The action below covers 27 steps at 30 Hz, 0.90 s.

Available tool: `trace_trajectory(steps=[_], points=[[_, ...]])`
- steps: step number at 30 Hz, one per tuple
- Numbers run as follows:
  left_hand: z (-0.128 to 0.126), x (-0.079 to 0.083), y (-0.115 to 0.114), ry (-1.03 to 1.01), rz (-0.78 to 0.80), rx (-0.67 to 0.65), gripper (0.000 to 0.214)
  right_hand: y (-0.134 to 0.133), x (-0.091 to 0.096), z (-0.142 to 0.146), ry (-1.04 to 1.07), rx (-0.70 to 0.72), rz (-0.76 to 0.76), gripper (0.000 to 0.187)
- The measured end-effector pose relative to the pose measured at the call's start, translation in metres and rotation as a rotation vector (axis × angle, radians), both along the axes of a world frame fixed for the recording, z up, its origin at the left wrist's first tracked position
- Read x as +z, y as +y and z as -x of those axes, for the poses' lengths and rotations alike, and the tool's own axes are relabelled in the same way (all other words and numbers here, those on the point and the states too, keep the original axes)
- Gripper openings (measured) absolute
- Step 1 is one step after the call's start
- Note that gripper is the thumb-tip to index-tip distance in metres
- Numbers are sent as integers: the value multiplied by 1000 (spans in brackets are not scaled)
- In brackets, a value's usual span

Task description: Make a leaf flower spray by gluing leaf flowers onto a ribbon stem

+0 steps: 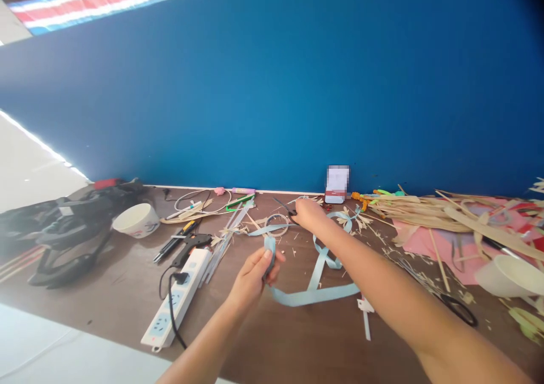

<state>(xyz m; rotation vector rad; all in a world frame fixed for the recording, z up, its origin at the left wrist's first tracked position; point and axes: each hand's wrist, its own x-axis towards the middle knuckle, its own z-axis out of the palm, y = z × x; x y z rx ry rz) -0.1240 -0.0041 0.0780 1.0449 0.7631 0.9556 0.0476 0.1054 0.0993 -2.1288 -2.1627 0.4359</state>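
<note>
My left hand [254,273] is closed in a pinch on a light blue ribbon [312,293] that loops across the brown table [119,293]. My right hand [309,214] reaches farther back, fingers curled down over small dark-handled scissors [284,207] beside a pale ring [277,224]. Whether the fingers grip the scissors is unclear. Another stretch of the ribbon runs under my right wrist.
A white power strip [178,304] with a black plug and a black glue gun [192,243] lie left. A white bowl [136,220] and dark bag [63,225] sit far left. Dried straw strips [429,208], pink paper [450,242], a white cup [510,273] and black scissors [457,307] crowd the right.
</note>
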Motion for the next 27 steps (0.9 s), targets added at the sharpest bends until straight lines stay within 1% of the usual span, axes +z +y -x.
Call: trace_trajectory(steps=[2, 4, 6, 9, 14, 16, 18, 21, 24, 27], points=[[-3, 3, 2, -40, 16, 10, 31, 20, 2, 17, -10, 21, 33, 27], [-6, 5, 5, -77, 22, 11, 29, 35, 2, 31, -8, 29, 69, 28], [-9, 7, 9, -111, 27, 10, 26, 44, 1, 40, 5, 29, 102, 28], [-13, 8, 16, -156, 47, 20, 23, 50, -2, 44, 30, 23, 119, 28], [-19, 14, 22, -177, 113, 59, 22, 53, -7, 40, 72, 4, 69, 29], [-21, 17, 23, -176, 115, 70, 21, 55, -7, 40, 104, 4, 79, 29], [-22, 20, 24, -166, 120, 79, 19, 57, -6, 41, 152, 7, 128, 29], [-20, 20, 28, -148, 130, 101, 18, 58, -1, 41, 258, 19, 243, 28], [-15, 18, 35, -123, 118, 127, 18, 50, 6, 41, 425, 85, 319, 27], [-6, 18, 44, -98, 81, 177, 20, 24, 12, 40, 634, 242, 363, 28]])
